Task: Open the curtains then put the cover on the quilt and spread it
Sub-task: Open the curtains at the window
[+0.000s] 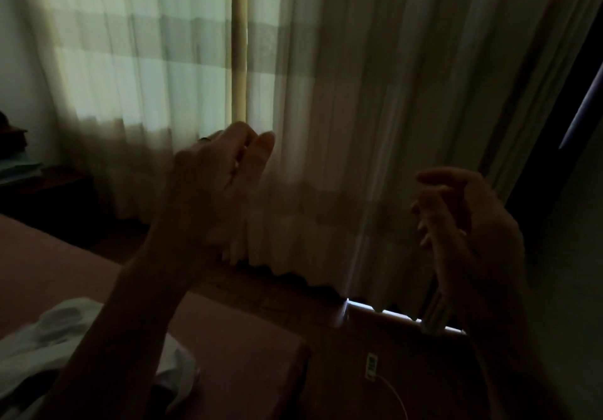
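No writing legible anywhere; room v. dark. Curtains (pixel 342 109): pale, drawn shut across the window, hanging in folds; a bright slit shows under the hem at lower right. 1 bed (pixel 235 348) w/ pinkish sheet, lower left, its corner pointing toward the wall below the window. 1 white bundle (pixel 58 338), quilt or cover, can't tell which, crumpled near the bed's left edge. 2 hands, both raised in front of the curtains. Left hand (pixel 212 178): back to camera, fingers curled, ring on one finger; seems to pinch a curtain fold, grip blurred. Right hand (pixel 463 217): fingers loosely bent, released, holding nothing. 1 charger (pixel 372 365) w/ white cable on the wall below.
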Tool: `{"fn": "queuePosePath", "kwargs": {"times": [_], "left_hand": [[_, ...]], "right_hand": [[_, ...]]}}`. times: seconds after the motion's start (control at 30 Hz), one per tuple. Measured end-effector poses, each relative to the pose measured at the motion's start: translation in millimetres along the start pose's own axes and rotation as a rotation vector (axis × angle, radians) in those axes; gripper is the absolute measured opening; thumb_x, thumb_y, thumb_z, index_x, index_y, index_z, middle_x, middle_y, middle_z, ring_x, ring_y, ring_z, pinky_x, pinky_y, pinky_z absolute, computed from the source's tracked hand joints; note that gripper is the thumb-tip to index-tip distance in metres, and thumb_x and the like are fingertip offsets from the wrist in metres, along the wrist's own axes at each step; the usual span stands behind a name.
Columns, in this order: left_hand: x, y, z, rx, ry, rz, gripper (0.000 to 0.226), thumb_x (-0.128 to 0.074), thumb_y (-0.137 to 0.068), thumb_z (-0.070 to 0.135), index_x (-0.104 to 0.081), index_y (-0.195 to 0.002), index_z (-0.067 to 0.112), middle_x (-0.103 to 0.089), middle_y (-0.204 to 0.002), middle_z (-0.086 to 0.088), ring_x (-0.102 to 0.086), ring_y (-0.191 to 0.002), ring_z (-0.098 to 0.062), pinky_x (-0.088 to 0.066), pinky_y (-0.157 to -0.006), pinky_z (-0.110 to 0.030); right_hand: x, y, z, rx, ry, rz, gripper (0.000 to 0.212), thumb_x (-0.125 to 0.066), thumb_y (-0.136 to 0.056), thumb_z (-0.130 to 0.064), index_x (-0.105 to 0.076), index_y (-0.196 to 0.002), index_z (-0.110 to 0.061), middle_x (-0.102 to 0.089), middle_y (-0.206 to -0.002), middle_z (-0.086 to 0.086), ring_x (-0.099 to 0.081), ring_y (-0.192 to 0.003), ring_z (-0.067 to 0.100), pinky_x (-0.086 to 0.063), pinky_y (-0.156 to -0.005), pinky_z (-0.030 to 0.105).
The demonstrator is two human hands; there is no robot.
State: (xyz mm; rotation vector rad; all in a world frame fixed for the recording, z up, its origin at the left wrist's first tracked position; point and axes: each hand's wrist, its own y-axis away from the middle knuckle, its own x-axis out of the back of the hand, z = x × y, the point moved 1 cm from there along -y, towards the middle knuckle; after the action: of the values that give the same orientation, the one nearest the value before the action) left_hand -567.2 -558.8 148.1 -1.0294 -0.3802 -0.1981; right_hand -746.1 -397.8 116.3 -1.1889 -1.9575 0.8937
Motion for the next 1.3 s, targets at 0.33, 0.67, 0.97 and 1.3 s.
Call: {"fn": "queuePosePath", "kwargs": {"times": [0.33, 0.67, 0.97, 1.3], "left_hand": [[-127.8, -56.1, -67.4, 0.06, -0.005, -0.1, 0.049, -0.031, -0.09, 0.049, -0.062, -0.087, 0.012, -0.063, -0.074, -0.004, -0.061, -0.066, -0.018, -0.047, -0.061, -0.034], [-292.2, -210.4, -61.7, 0.013, 0.078, 0.063, 0.044, -0.034, -0.083, 0.046, -0.064, -0.088, 0.013, -0.06, -0.071, 0.0, -0.058, -0.064, -0.009, -0.043, -0.058, -0.018], [-344.7, -301.8, -114.0, 0.022, -0.145, 0.197, 0.05, -0.03, -0.085, 0.054, -0.062, -0.09, 0.015, -0.063, -0.074, 0.001, -0.059, -0.063, -0.008, -0.047, -0.06, -0.026], [-392.1, -390.1, -247.7, 0.081, -0.272, 0.297, 0.058, -0.024, -0.08, 0.063, -0.061, -0.091, 0.02, -0.061, -0.073, 0.006, -0.059, -0.063, -0.006, -0.048, -0.058, -0.027]], "right_hand": [[-50.2, -67.9, 121.9, -0.071, -0.037, -0.05, 0.017, -0.052, -0.089, -0.038, -0.057, -0.104, -0.033, -0.064, -0.082, -0.008, -0.061, -0.066, 0.006, -0.048, -0.058, 0.022], [-34.9, -234.0, 276.9, 0.041, -0.001, 0.001, 0.015, -0.052, -0.085, -0.056, -0.055, -0.1, -0.053, -0.066, -0.086, -0.018, -0.064, -0.063, 0.006, -0.052, -0.052, 0.022], [-113.4, -352.7, 345.1, 0.187, -0.182, -0.122, 0.015, -0.052, -0.083, -0.052, -0.056, -0.094, -0.044, -0.064, -0.081, -0.011, -0.064, -0.071, 0.008, -0.048, -0.053, 0.015], [-266.5, -449.5, 430.5, 0.272, -0.298, -0.206, 0.019, -0.049, -0.084, -0.045, -0.056, -0.099, -0.037, -0.06, -0.084, -0.013, -0.061, -0.075, 0.004, -0.049, -0.054, 0.017]]}}
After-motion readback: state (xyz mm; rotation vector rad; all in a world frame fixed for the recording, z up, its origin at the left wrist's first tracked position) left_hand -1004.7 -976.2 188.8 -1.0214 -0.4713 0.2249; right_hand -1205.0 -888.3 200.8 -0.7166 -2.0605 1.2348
